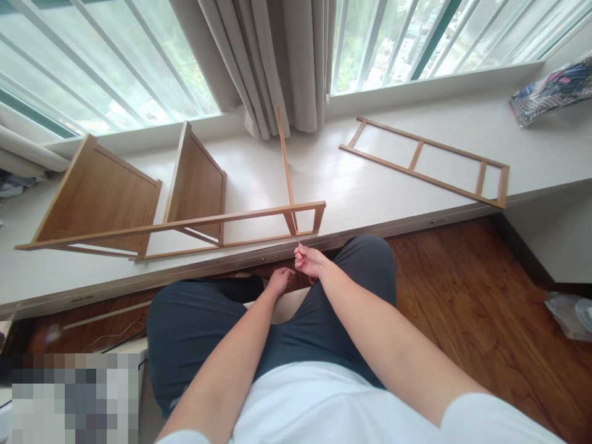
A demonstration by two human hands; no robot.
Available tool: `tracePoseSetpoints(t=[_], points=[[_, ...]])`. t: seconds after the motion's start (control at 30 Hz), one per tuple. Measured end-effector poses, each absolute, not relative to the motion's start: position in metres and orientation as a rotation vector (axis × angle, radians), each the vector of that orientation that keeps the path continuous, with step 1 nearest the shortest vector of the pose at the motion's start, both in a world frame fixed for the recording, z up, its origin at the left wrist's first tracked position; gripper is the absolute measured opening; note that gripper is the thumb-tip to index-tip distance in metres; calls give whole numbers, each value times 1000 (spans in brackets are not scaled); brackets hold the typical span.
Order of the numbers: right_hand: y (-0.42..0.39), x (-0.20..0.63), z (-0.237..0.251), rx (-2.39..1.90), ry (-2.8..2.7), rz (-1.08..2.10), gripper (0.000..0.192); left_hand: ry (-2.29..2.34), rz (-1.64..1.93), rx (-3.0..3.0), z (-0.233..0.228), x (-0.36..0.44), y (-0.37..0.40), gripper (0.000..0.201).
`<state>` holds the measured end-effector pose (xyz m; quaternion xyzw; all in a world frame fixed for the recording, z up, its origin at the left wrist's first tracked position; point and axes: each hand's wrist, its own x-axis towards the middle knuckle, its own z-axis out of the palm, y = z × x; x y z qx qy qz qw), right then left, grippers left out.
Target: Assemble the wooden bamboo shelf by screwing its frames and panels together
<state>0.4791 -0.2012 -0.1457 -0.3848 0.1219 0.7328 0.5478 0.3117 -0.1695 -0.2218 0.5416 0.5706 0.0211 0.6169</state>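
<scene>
The right hand point(309, 260) has its fingers pinched shut on a thin metal tool point(298, 237), probably a hex key, its tip at the lower corner of the half-built wooden shelf frame point(194, 225) lying on its side on the window ledge point(370, 185). The left hand point(279, 282) rests loosely curled between the knees, holding nothing visible. The frame looks light, stiff and slender-railed; it is best gripped at a joint. A separate ladder-like side frame point(425, 161) lies well apart. No writing is readable.
</scene>
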Motion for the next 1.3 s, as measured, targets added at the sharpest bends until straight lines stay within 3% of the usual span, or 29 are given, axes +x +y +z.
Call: tracePoseSetpoints(t=[0.43,0.6,0.83,0.97,1.17,1.3], points=[[-194,476,-153,-887,192,1746,33,1285,80,1313,-205,306,-166,20],[-190,467,-152,-1039,117,1662,30,1133,49,1454,-156,300,-156,29],[-189,453,-158,-1425,30,1431,18,1056,448,2459,-73,300,-122,25],[-193,445,-158,-1592,-121,1353,22,1293,217,2678,-71,301,-97,35],[-204,436,-144,-1643,-389,1323,20,1202,-132,2830,-87,304,-71,17],[-215,437,-134,-1647,-469,1312,20,1045,-235,2879,-89,305,-64,20]])
